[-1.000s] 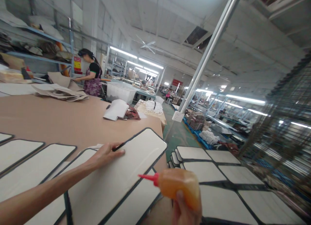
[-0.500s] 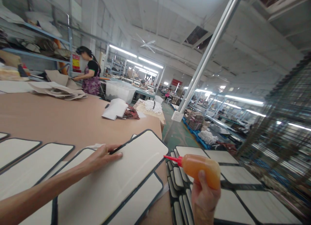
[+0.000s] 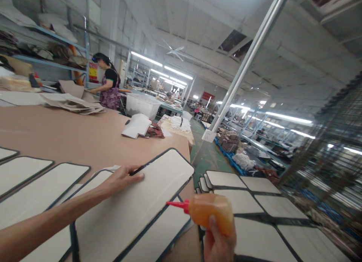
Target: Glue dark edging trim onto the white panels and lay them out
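Bottle (image 3: 210, 213) lies nearly level, grasped by the right hand (image 3: 218, 240), thumb against its side, red nozzle (image 3: 178, 204) at the dark edge of a panel (image 3: 144, 196). Left forearm (image 3: 70, 210) slants in; the left hand (image 3: 124, 182) grips the panel's opposite edge, thumb on top, above other panels (image 3: 169, 228).

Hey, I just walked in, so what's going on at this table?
Someone's left hand holds a cream panel with a dark border by its far edge, tilted over other panels. Their right hand grips a squeeze bottle of amber liquid, its red nozzle pointing at the panel's near border; whether it touches isn't clear. More bordered panels lie on the brown table to the left, and panel stacks stand at the right. Farther back, another person stands by brown sheets.
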{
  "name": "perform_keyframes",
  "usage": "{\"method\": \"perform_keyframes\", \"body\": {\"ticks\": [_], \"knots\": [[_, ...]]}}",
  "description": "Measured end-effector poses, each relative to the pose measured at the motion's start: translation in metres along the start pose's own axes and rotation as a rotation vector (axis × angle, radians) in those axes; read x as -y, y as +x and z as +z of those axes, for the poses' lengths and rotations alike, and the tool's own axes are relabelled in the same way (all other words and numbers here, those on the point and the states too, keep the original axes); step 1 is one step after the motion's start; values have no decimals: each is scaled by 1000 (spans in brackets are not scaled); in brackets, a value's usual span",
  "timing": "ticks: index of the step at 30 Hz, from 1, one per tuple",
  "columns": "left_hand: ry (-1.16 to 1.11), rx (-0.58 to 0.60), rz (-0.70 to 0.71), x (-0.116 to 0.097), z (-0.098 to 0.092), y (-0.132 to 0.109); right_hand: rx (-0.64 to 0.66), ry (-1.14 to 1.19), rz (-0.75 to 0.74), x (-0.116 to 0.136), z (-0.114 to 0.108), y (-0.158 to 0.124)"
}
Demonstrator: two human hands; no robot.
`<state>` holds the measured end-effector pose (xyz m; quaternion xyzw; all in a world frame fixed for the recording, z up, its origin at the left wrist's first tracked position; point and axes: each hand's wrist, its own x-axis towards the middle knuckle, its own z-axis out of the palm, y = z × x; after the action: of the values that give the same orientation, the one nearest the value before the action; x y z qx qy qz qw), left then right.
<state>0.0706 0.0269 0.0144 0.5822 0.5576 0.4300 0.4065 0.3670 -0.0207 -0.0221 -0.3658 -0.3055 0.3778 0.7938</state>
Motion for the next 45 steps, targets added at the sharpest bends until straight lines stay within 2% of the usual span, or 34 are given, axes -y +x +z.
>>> {"method": "perform_keyframes", "body": {"ticks": [3, 5, 7, 10, 12, 15, 18, 22, 25, 29, 31, 33, 35, 37, 39, 43, 45], "knots": [[16, -74, -24, 7, -1, 8, 87, -21, 43, -16, 5, -33], [36, -110, -24, 14, 1, 12, 98, -8, 45, -17, 11, -42], [44, -114, -15, 21, 5, 13, 35, 6, 24, -11, 21, -33], [39, -67, 45, 24, 13, 9, -11, -12, -147, -1, 37, -1], [23, -32, 90, 20, 18, 4, -37, -27, -202, -2, 43, 19], [16, -6, 97, 8, 21, -4, -61, -49, -212, -12, 43, 33], [9, 12, 54, -2, 23, -12, -45, -45, -180, -18, 38, 35], [-93, 85, 22, -7, 25, -17, -19, -26, -126, -18, 34, 23], [-183, 85, -75, -8, 25, -15, -4, -51, -70, -28, 26, -9], [-197, 20, -91, -7, 20, -11, 160, -125, 14, -43, 15, -53], [-131, 9, -58, -6, 17, -13, 169, -159, -37, -39, 18, -50], [-82, 36, -26, -6, 17, -17, 81, -194, -123, -28, 28, -26], [-61, 72, -3, -6, 18, -22, 51, -169, -160, -17, 40, 4], [-64, 88, 18, -6, 20, -26, 40, -165, -193, -14, 47, 22], [-82, 73, 5, -8, 22, -27, 66, -172, -194, -20, 47, 18], [-104, 30, -69, -12, 19, -28, 214, -175, -68, -35, 33, -21], [-88, 20, -39, -14, 15, -30, 208, -162, -49, -31, 32, -26]]}}
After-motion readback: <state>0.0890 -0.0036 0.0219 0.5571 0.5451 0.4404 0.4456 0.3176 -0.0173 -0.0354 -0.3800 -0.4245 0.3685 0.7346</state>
